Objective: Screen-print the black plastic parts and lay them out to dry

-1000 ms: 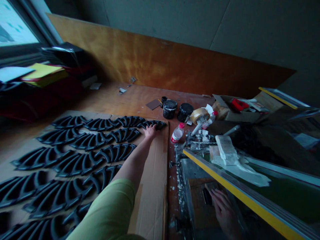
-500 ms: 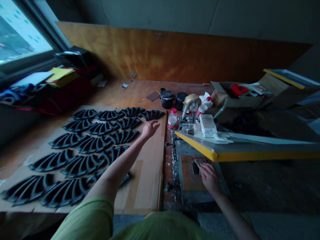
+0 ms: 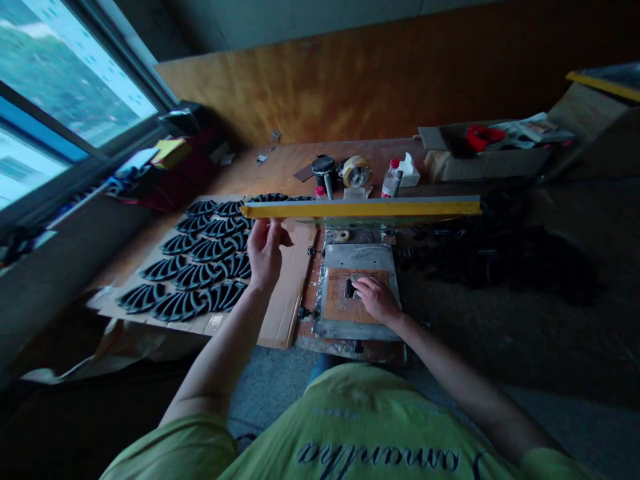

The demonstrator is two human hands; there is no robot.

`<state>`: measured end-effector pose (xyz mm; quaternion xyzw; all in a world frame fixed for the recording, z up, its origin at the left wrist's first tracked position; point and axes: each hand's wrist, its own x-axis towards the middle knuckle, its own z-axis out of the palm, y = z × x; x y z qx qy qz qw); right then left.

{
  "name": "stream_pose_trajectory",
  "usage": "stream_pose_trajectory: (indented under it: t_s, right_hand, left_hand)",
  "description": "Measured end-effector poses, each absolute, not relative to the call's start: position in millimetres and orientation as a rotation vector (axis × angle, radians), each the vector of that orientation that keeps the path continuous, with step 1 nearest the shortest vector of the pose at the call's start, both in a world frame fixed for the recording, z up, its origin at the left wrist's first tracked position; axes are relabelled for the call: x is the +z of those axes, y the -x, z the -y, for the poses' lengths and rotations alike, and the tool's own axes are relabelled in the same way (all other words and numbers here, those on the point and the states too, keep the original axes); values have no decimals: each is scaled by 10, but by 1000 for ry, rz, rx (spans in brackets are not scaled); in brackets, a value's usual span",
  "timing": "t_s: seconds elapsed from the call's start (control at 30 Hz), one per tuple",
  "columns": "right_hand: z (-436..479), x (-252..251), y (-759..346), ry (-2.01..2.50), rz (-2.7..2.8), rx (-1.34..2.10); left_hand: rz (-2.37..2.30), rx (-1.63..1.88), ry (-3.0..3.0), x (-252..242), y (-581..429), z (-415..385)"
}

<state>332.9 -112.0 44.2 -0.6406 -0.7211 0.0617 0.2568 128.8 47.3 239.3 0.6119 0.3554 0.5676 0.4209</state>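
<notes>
My left hand is raised at the left end of a yellow-edged screen frame. Its fingers curl up to the frame's edge, which partly hides their tips. The frame is tilted up above a flat metal bed with a brown board on it. On this board, my right hand has its fingers closed around a small black piece. To the left, black curved pieces lie in overlapping fan-shaped rows on a cardboard sheet.
Behind the frame stand a black tub, a tape roll and a red-capped bottle. An open cardboard box sits at the back right. Many dark pieces are heaped on the right. A window is at left.
My left hand has gone from over the cardboard to the frame's left end. My right hand stays at the small black piece on the board. The view has turned to the right.
</notes>
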Motion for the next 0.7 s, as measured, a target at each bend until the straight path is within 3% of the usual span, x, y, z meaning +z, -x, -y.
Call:
stream_pose_trajectory:
  t_s: [0.1,0.2,0.57,0.7]
  right_hand:
    - [1182,461,-3355,1711,1964,179]
    - [1207,447,-3353,1724,1972,181]
    - [1095,387,-3237,1570,2310,307]
    - [1387,406,-3617,1632,2019,283]
  left_hand:
    - [-845,1701,-1523,2587,-1299,-244]
    - [-815,1767,-1498,2601,-1293,-232]
    - [-874,1263,-1287,2184,-1424,-536]
    - [-942,1117,-1313,1924,-1150,-299]
